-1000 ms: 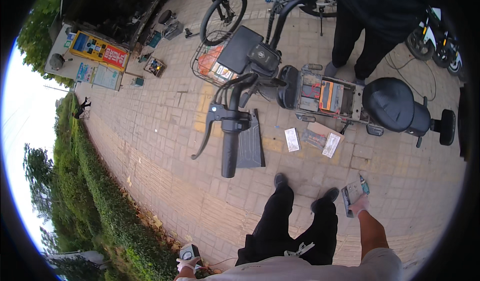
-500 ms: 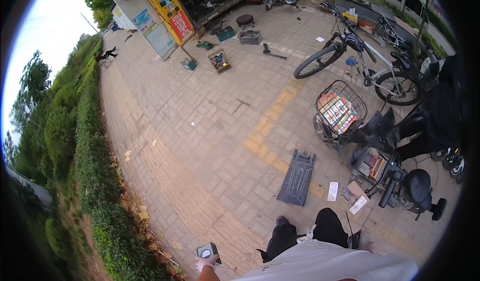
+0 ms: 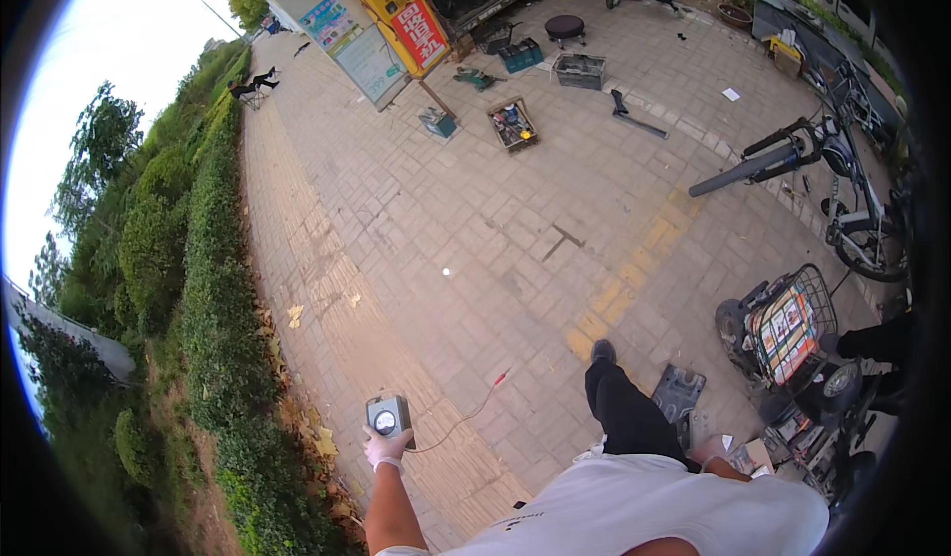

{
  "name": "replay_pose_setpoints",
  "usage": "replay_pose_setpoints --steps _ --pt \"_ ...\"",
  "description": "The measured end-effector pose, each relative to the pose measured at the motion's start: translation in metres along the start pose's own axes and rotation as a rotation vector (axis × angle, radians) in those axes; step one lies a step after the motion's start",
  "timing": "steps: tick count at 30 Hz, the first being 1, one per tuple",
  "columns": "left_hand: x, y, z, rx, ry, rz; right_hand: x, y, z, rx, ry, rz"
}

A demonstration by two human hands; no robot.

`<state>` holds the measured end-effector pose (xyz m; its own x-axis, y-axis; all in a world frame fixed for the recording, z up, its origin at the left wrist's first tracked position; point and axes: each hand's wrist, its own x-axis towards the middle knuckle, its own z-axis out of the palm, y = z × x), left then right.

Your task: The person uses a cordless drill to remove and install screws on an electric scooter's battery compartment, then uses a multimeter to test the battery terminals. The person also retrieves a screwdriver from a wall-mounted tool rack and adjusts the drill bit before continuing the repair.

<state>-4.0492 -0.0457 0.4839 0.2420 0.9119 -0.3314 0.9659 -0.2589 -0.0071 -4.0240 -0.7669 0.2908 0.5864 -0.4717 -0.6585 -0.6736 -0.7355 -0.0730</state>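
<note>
Out to the lower left, my gloved left hand [image 3: 384, 447] grips a grey boxy meter [image 3: 387, 415] with a round white dial; a thin cable runs from it to a red-tipped end [image 3: 501, 378]. At lower right my gloved right hand [image 3: 708, 450] is low beside my body, partly hidden, with a greyish item [image 3: 694, 423] at it that I cannot make out clearly. A dark plastic floorboard [image 3: 679, 389] lies on the paving beyond it. Beside that stands the scooter, with its wire basket [image 3: 792, 323] holding printed packages and its body partly hidden.
A bicycle [image 3: 852, 189] stands at right, and a dark-clothed person [image 3: 882, 343] is at the edge by the scooter. Tool crates [image 3: 512, 125], a grey bin [image 3: 580, 70], a stool [image 3: 564, 27] and a yellow kiosk [image 3: 396, 11] stand ahead. A hedge [image 3: 213, 308] borders the left.
The view has swung from the scooter toward the open pavement, so the scooter now sits at the right edge. My left hand has lifted forward with the meter, and one foot has stepped forward.
</note>
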Motion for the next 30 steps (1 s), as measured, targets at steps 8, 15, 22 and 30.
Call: replay_pose_setpoints --steps 8,15,22,30 --pt "0.100 0.135 -0.039 -0.035 -0.145 -0.359 0.102 -0.340 -0.139 -0.030 -0.061 -0.036" --pt "0.226 0.245 0.021 -0.103 -0.311 -0.510 0.233 -0.644 -0.198 -0.189 -0.025 -0.216" --pt "0.368 0.401 -0.056 -0.265 -0.378 -0.621 0.289 -1.016 -0.268 -0.458 -0.022 -0.417" --pt "0.520 0.579 -0.114 -0.389 -0.204 -0.660 0.375 -1.432 -0.252 -0.556 -0.023 -0.828"
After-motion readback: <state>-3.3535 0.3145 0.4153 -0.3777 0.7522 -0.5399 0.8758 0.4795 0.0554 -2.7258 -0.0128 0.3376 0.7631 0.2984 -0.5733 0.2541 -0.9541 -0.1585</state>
